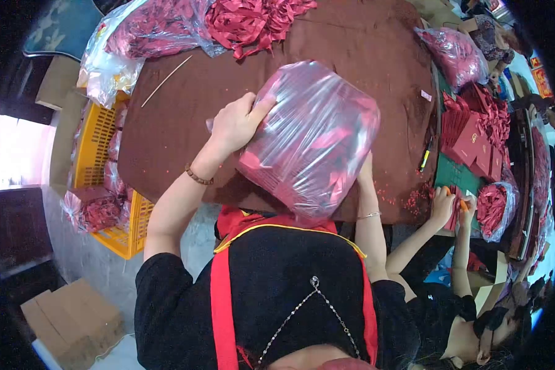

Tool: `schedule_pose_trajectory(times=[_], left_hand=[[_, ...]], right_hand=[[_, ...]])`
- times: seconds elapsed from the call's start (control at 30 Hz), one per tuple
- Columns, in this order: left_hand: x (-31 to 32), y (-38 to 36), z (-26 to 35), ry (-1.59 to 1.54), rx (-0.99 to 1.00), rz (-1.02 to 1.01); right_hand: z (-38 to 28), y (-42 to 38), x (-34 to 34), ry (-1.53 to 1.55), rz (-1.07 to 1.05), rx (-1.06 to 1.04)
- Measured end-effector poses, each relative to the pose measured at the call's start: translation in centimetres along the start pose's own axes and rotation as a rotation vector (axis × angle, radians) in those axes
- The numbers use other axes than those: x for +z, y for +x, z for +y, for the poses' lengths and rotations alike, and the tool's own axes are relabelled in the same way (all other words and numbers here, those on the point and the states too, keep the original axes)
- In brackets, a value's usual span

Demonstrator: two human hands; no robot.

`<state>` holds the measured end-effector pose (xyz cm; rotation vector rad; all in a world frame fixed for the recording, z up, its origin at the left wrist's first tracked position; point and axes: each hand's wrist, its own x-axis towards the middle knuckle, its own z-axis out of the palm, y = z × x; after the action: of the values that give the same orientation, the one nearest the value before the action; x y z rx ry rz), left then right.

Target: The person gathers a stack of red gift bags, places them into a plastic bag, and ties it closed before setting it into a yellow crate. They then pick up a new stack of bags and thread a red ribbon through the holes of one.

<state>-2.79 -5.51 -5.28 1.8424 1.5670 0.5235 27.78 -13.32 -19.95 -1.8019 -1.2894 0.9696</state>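
Clear plastic bag (311,139), packed full with red paper items, bulging and roughly cube-shaped, film glossy and wrinkled. It is lifted and tilted, held between both hands: left hand (234,123) on its upper side, right hand (365,169) beneath its lower edge.

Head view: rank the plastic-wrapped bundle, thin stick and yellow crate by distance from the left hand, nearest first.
1. plastic-wrapped bundle: under the left hand, touching it.
2. thin stick: on the brown table beyond the hand, to its left.
3. yellow crate: off the table's left edge.
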Motion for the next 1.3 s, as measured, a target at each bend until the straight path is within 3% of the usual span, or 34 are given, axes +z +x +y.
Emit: schedule_pose_trajectory(times=[0.1, 0.13, 0.17, 0.2, 0.23, 0.27, 0.33, 0.37, 0.4, 0.43, 0.5, 0.6, 0.63, 0.7, 0.73, 0.83, 1.0, 1.03, 1.1, 1.13, 1.2, 1.3], left_hand=[[-0.4, 0.2, 1.3, 0.1, -0.007, -0.105], [0.2, 0.7, 0.2, 0.019, 0.057, -0.04], [0.5, 1.1, -0.4, -0.049, 0.123, 0.023], [0.7, 1.5, -0.7, -0.117, 0.188, 0.083], [0.6, 2.1, -0.1, -0.479, 0.143, -0.076], [0.8, 3.4, -0.8, -0.497, 0.191, -0.133], [1.3, 4.5, 0.3, -0.663, 0.171, -0.269], [0.7, 4.5, 2.2, -0.75, 0.086, -0.373], [0.2, 4.5, 3.6, -0.834, 0.0, -0.476], [0.5, 5.1, 3.7, -0.691, 0.081, -0.452], [1.4, 6.1, 2.9, -0.687, 0.126, -0.422], [1.4, 7.8, 2.4, -0.736, 0.059, -0.473], [1.4, 8.3, 2.8, -0.865, 0.025, -0.65], [2.0, 8.5, 2.5, -0.647, 0.12, -0.632], [1.6, 8.7, 2.4, -0.679, 0.09, -0.726], [2.4, 8.4, 1.1, -0.642, 0.2, -0.724], [2.1, 7.3, 0.1, -0.689, 0.153, -0.713], [1.3, 6.3, 2.1, -0.823, 0.007, -0.678], [0.2, 8.1, 2.2, -1.047, -0.075, -0.827], [0.9, 9.5, 1.4, -0.904, -0.021, -0.645], [1.5, 11.7, 1.5, -0.876, -0.073, -0.494], [2.2, 12.9, 2.6, -0.731, 0.009, -0.601]], right_hand=[[-2.5, -0.6, -1.6, -0.067, 0.058, 0.03], [-3.7, -0.8, -1.9, -0.027, 0.053, 0.065], [-2.7, -0.4, -1.4, 0.497, 0.123, 0.09], [-3.7, -0.5, -1.3, 0.753, 0.161, 0.037], [-6.3, -0.7, -1.4, 1.005, 0.201, -0.019], [-11.3, -2.5, -2.2, 1.082, 0.109, 0.058], [-11.1, -1.4, -1.4, 0.715, 0.26, -0.084], [-11.9, -1.4, -1.6, 0.721, 0.116, -0.049], [-12.1, -1.2, -1.2, 0.696, 0.147, -0.034], [-12.2, -0.8, -1.0, 0.67, 0.174, -0.027], [-12.5, -1.0, -1.0, 0.729, 0.179, -0.001], [-12.2, -0.8, -1.0, 0.761, 0.137, -0.039], [-11.9, -0.8, -0.9, 0.763, 0.137, -0.033], [-11.5, -0.5, -0.9, 0.753, 0.077, 0.026], [-11.1, -0.5, -0.6, 0.762, 0.062, 0.002], [-11.5, -0.5, -0.5, 0.747, -0.028, -0.011], [-12.5, 0.1, -0.9, 0.654, -0.124, -0.002], [-12.4, 0.3, -0.9, 0.64, -0.113, 0.008], [-12.8, 0.5, -1.1, 0.621, -0.11, 0.027], [-12.9, 0.6, -1.3, 0.596, -0.114, 0.049], [-13.6, 0.4, -1.3, 0.636, -0.111, 0.036], [-13.3, 0.9, -1.7, 0.64, -0.121, 0.005]])
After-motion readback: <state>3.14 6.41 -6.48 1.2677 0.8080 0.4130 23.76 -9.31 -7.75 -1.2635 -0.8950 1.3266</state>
